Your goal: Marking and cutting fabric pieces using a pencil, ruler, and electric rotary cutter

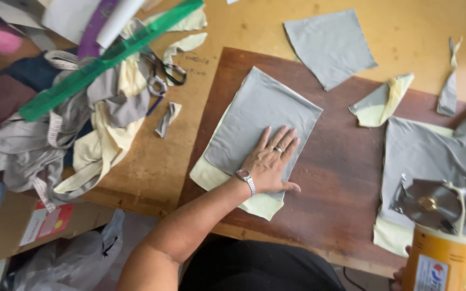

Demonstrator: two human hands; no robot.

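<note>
Left grip (272,160) lies open, flat on the grey fabric piece (260,121), its long axis running upper-right.

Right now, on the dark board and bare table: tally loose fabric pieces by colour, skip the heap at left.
Grey pieces: 4 (under left hand;;; strip)
Pale yellow pieces: 2 (;)
Total: 6
</note>
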